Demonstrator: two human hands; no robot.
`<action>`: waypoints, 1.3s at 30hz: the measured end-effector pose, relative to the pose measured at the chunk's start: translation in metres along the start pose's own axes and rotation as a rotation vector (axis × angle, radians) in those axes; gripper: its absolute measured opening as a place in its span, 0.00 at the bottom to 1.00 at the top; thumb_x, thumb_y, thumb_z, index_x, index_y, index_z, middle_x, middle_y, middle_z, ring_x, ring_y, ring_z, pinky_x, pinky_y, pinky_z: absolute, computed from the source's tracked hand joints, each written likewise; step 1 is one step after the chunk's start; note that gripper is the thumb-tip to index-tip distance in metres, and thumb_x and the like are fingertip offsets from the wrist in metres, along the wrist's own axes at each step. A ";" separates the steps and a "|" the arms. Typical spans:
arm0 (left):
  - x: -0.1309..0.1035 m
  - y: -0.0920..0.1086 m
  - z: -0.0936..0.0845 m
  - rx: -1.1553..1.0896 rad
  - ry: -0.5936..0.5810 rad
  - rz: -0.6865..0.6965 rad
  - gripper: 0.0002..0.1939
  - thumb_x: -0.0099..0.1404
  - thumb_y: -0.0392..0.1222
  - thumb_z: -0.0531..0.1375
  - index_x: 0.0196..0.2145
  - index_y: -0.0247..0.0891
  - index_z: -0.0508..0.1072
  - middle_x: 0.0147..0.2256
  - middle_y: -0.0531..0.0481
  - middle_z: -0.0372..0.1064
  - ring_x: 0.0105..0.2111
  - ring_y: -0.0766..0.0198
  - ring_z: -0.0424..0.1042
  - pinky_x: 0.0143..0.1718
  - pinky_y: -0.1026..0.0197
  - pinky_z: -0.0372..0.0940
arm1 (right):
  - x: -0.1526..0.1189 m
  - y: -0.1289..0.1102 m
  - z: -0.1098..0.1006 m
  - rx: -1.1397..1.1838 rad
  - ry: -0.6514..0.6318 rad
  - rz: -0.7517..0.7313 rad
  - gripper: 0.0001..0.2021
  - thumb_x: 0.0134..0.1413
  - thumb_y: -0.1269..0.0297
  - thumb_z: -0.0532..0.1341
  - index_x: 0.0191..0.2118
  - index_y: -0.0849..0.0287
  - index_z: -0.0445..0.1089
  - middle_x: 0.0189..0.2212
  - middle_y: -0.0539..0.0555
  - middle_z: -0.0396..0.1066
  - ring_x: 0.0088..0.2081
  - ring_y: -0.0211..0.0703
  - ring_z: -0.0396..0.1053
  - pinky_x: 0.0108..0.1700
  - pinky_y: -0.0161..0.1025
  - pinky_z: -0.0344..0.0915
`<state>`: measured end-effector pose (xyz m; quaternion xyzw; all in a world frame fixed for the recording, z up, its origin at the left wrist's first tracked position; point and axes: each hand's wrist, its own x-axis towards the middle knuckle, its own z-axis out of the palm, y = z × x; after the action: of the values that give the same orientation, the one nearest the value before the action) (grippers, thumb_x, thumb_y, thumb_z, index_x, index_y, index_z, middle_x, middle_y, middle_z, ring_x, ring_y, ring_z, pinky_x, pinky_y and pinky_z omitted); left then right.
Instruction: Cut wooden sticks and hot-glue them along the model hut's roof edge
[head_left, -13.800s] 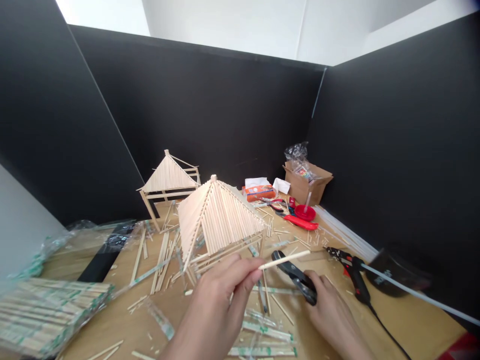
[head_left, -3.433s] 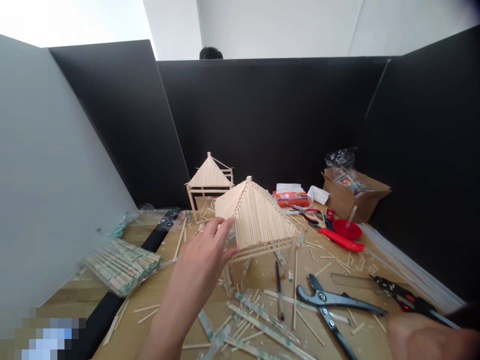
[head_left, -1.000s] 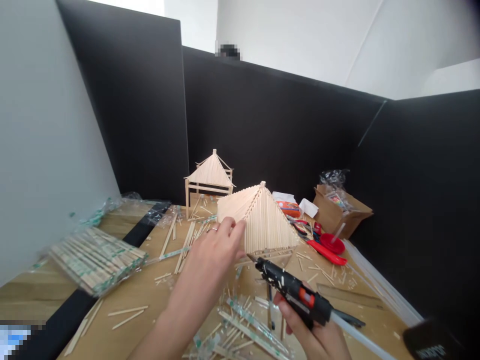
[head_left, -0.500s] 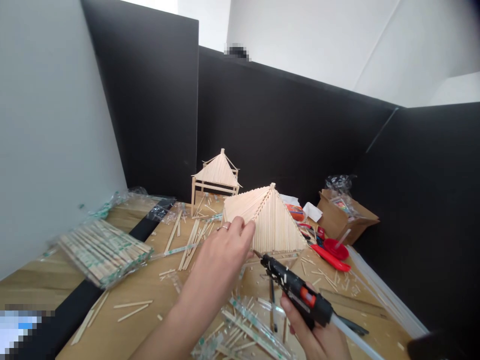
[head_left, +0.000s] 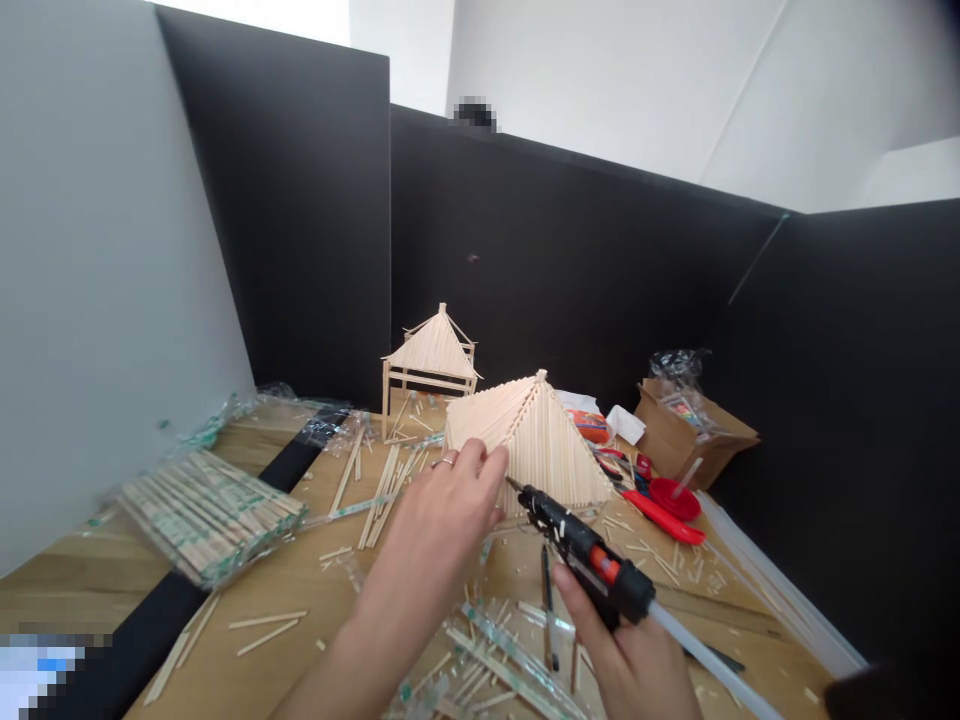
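A pyramid-shaped model roof (head_left: 562, 455) made of pale wooden sticks stands in the middle of the table. My left hand (head_left: 457, 500) has its fingers closed at the roof's near lower edge; the fingertips are partly hidden. In my right hand (head_left: 622, 655) is a black hot glue gun (head_left: 577, 545), its grip wrapped by my fingers. The gun's nozzle points up and left, close beside my left fingertips and in front of the roof. From the gun's back end runs a long translucent glue stick (head_left: 712, 660).
Behind stands a smaller stick pavilion (head_left: 431, 350) on legs. A pack of wrapped chopsticks (head_left: 214, 510) lies left, with loose sticks (head_left: 382, 495) nearby. To the right are red-handled pliers (head_left: 664, 515), a red dish (head_left: 675, 495) and a cardboard box (head_left: 694, 430). Black partitions (head_left: 570, 250) enclose the table.
The glue gun has shifted slightly up and left, its nozzle now higher beside my left fingers. My left hand keeps its place at the roof's edge. The camera view has shifted a little.
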<state>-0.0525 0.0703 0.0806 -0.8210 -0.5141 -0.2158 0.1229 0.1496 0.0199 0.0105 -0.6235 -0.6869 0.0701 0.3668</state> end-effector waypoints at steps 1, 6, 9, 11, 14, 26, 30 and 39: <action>0.000 0.000 0.000 -0.004 0.000 0.000 0.19 0.61 0.34 0.64 0.49 0.40 0.64 0.43 0.47 0.70 0.32 0.59 0.73 0.27 0.60 0.62 | 0.002 -0.002 -0.001 -0.011 0.002 0.000 0.23 0.60 0.45 0.55 0.44 0.59 0.76 0.39 0.58 0.80 0.43 0.53 0.77 0.43 0.40 0.73; 0.000 -0.001 -0.001 -0.018 -0.003 0.002 0.20 0.61 0.33 0.63 0.49 0.40 0.64 0.43 0.46 0.70 0.33 0.59 0.73 0.27 0.60 0.62 | 0.012 -0.021 -0.007 -0.023 0.022 -0.034 0.20 0.61 0.47 0.54 0.41 0.56 0.75 0.31 0.55 0.79 0.35 0.50 0.78 0.34 0.37 0.73; -0.001 0.000 0.000 -0.013 0.010 0.001 0.21 0.60 0.32 0.63 0.50 0.40 0.64 0.43 0.47 0.70 0.32 0.60 0.72 0.26 0.61 0.62 | 0.015 -0.027 -0.008 -0.035 0.043 -0.048 0.19 0.62 0.48 0.53 0.42 0.56 0.75 0.31 0.54 0.79 0.32 0.48 0.77 0.31 0.36 0.71; -0.001 0.000 0.002 -0.007 0.017 0.000 0.21 0.60 0.32 0.63 0.49 0.40 0.64 0.42 0.48 0.70 0.31 0.61 0.72 0.26 0.61 0.60 | 0.015 -0.028 -0.007 -0.049 0.060 -0.045 0.19 0.63 0.48 0.53 0.42 0.56 0.74 0.32 0.55 0.79 0.33 0.48 0.77 0.31 0.36 0.71; -0.002 0.000 0.002 -0.014 0.015 -0.006 0.20 0.60 0.32 0.63 0.49 0.40 0.64 0.42 0.48 0.69 0.30 0.61 0.71 0.25 0.61 0.59 | 0.015 -0.026 -0.005 -0.067 0.055 -0.049 0.20 0.63 0.48 0.52 0.41 0.56 0.75 0.32 0.55 0.79 0.34 0.49 0.77 0.31 0.36 0.71; -0.001 0.000 0.001 0.022 0.014 -0.003 0.18 0.61 0.35 0.64 0.47 0.40 0.65 0.41 0.48 0.70 0.29 0.62 0.71 0.24 0.61 0.58 | -0.003 -0.013 -0.012 -0.008 0.012 -0.100 0.23 0.59 0.42 0.54 0.37 0.53 0.78 0.31 0.57 0.80 0.33 0.51 0.79 0.32 0.36 0.73; -0.001 0.000 0.001 0.020 0.018 -0.003 0.18 0.62 0.36 0.64 0.48 0.40 0.65 0.42 0.48 0.70 0.30 0.61 0.71 0.25 0.60 0.59 | -0.006 -0.007 -0.010 -0.022 0.022 -0.106 0.23 0.60 0.42 0.54 0.40 0.55 0.78 0.33 0.58 0.80 0.34 0.52 0.79 0.33 0.37 0.74; -0.002 0.000 -0.001 -0.025 -0.014 -0.008 0.20 0.62 0.33 0.63 0.50 0.40 0.64 0.44 0.47 0.69 0.33 0.58 0.72 0.27 0.59 0.61 | 0.012 -0.028 -0.005 -0.020 0.073 0.004 0.23 0.62 0.45 0.53 0.42 0.58 0.74 0.33 0.56 0.79 0.37 0.52 0.77 0.38 0.40 0.71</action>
<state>-0.0534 0.0682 0.0802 -0.8218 -0.5157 -0.2169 0.1081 0.1308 0.0236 0.0346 -0.6305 -0.6725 0.0413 0.3854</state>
